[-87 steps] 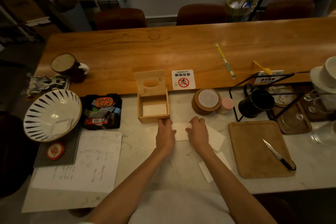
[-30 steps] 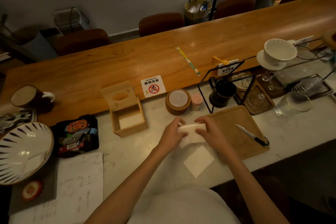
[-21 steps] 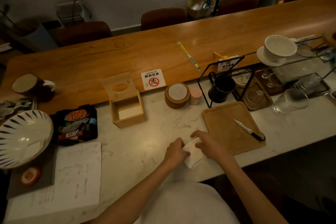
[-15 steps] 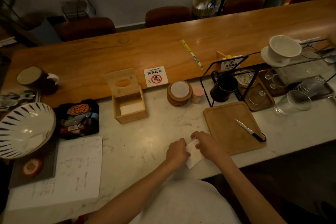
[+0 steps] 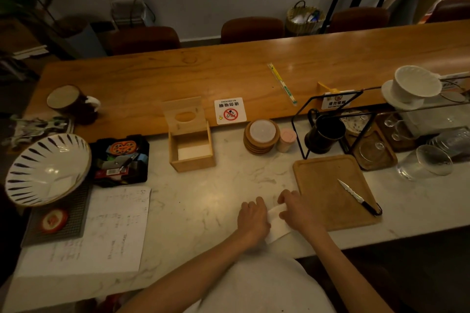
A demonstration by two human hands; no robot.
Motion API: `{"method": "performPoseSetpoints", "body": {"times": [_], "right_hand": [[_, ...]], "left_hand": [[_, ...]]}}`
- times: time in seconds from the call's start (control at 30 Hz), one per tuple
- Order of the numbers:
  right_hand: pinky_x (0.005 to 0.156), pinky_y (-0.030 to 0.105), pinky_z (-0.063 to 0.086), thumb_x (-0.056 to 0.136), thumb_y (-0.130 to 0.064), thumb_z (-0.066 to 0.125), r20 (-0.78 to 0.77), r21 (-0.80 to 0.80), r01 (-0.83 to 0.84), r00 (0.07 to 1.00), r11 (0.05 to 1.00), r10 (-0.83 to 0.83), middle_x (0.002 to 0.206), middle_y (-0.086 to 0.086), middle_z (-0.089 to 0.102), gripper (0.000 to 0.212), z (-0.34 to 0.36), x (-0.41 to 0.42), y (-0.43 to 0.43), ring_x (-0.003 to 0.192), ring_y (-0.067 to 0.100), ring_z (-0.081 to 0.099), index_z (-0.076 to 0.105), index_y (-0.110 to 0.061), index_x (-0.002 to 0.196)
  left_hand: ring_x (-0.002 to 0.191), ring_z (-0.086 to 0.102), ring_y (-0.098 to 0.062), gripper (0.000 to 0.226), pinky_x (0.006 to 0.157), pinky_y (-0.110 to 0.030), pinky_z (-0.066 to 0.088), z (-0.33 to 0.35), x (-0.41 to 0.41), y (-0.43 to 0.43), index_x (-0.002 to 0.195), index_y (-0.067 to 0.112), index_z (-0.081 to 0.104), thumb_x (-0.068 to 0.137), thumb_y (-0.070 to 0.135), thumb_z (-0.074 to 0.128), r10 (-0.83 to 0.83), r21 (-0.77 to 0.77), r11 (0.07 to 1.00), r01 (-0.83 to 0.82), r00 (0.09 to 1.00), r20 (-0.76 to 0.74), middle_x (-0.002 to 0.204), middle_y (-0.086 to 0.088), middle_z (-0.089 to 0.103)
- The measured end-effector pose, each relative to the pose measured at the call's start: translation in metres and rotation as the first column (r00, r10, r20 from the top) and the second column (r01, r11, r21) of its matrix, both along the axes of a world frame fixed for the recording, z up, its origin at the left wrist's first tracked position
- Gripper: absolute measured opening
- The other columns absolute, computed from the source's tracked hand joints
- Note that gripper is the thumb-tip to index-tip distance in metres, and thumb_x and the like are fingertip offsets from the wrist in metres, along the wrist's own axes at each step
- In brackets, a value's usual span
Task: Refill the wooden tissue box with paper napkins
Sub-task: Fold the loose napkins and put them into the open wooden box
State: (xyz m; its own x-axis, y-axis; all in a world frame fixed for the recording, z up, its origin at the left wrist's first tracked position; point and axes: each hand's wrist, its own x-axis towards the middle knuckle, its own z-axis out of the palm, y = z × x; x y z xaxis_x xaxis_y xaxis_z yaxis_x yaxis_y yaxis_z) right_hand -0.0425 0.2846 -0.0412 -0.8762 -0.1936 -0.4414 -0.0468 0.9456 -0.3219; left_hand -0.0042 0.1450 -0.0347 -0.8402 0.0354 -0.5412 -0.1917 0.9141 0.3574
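Note:
The wooden tissue box (image 5: pixel 192 148) stands on the marble counter with its hinged lid (image 5: pixel 185 115) tipped up and back; a white napkin lies flat inside it. Near the counter's front edge lies a white paper napkin (image 5: pixel 277 223). My left hand (image 5: pixel 253 218) presses on its left side and my right hand (image 5: pixel 297 208) grips its right side. Both hands sit well in front of and to the right of the box.
A wooden cutting board (image 5: pixel 333 190) with a knife (image 5: pixel 356 195) lies just right of my hands. Stacked coasters (image 5: pixel 260 136), a black mug (image 5: pixel 324 132), glasses (image 5: pixel 424 162), a striped bowl (image 5: pixel 45 168), a black tray (image 5: pixel 120 160) and a paper sheet (image 5: pixel 101 231) crowd the counter.
My hands brought the napkin from mid-counter down to the front edge, onto the napkin that lay there, and now hold it flat; over the last half second they barely moved.

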Motion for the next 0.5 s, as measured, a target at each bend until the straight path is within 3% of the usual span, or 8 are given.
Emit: {"method": "performPoseSetpoints", "body": {"times": [0.07, 0.17, 0.27, 0.37, 0.43, 0.5], "right_hand": [[0.073, 0.024, 0.043, 0.083, -0.015, 0.067, 0.02, -0.07, 0.006, 1.0, 0.997, -0.004, 0.11, 0.001, 0.054, 0.022, 0.001, -0.001, 0.003, 0.093, 0.018, 0.055, 0.058, -0.022, 0.101], [0.069, 0.019, 0.042, 0.078, -0.011, 0.074, 0.08, -0.3, 0.082, 0.995, 0.95, -0.061, 0.101, -0.004, 0.054, 0.022, 0.003, -0.001, 0.004, 0.085, 0.011, 0.055, 0.059, -0.026, 0.085], [0.071, 0.032, 0.05, 0.073, -0.006, 0.077, 0.112, -0.52, 0.204, 0.979, 0.83, -0.171, 0.088, -0.004, 0.062, 0.03, 0.007, -0.001, -0.003, 0.081, 0.018, 0.06, 0.06, -0.032, 0.073], [0.074, 0.028, 0.052, 0.076, -0.001, 0.072, 0.096, -0.655, 0.264, 0.958, 0.708, -0.269, 0.085, -0.004, 0.065, 0.029, 0.014, -0.002, -0.019, 0.082, 0.012, 0.063, 0.06, -0.026, 0.086], [0.076, 0.02, 0.051, 0.078, 0.003, 0.068, 0.064, -0.711, 0.241, 0.958, 0.661, -0.28, 0.087, -0.001, 0.066, 0.032, 0.019, -0.002, -0.036, 0.085, 0.009, 0.062, 0.062, -0.022, 0.097], [0.08, 0.017, 0.048, 0.079, 0.003, 0.066, -0.031, -0.741, 0.151, 0.965, 0.654, -0.259, 0.092, -0.002, 0.066, 0.027, 0.016, 0.0, -0.051, 0.09, 0.009, 0.061, 0.066, -0.017, 0.097]], "left_hand": [[0.115, 0.044, -0.033, 0.04, 0.087, -0.037, 0.039, -0.001, -0.001, -0.003, 0.121, 0.009, 0.045, 0.087, 0.02, 0.063, -0.015, 0.013, 1.0, 0.015, 1.0, 0.002, 0.124, -0.017, 0.052], [0.113, 0.041, -0.031, 0.031, 0.082, -0.033, 0.034, 0.001, -0.002, -0.016, 0.116, 0.013, 0.05, 0.087, 0.019, 0.058, -0.018, 0.024, 1.0, 0.019, 0.999, -0.038, 0.121, -0.015, 0.049], [0.107, 0.041, -0.025, 0.02, 0.081, -0.028, 0.034, 0.011, -0.003, -0.042, 0.11, 0.017, 0.06, 0.09, 0.021, 0.059, 0.034, 0.076, 0.997, -0.013, 0.96, -0.277, 0.111, -0.008, 0.047], [0.097, 0.041, -0.015, 0.012, 0.078, -0.021, 0.036, 0.019, -0.005, -0.073, 0.1, 0.017, 0.067, 0.089, 0.016, 0.066, 0.117, 0.178, 0.984, -0.019, 0.822, -0.558, 0.103, -0.001, 0.05], [0.097, 0.044, -0.012, 0.011, 0.08, -0.02, 0.037, 0.016, -0.005, -0.09, 0.099, 0.015, 0.068, 0.088, 0.011, 0.067, 0.214, 0.272, 0.96, -0.065, 0.798, -0.563, 0.103, 0.001, 0.055], [0.094, 0.051, -0.014, 0.011, 0.079, -0.021, 0.04, 0.008, -0.003, -0.1, 0.096, 0.016, 0.065, 0.089, 0.007, 0.065, 0.315, 0.388, 0.913, -0.124, 0.82, -0.478, 0.099, 0.001, 0.059]]}}
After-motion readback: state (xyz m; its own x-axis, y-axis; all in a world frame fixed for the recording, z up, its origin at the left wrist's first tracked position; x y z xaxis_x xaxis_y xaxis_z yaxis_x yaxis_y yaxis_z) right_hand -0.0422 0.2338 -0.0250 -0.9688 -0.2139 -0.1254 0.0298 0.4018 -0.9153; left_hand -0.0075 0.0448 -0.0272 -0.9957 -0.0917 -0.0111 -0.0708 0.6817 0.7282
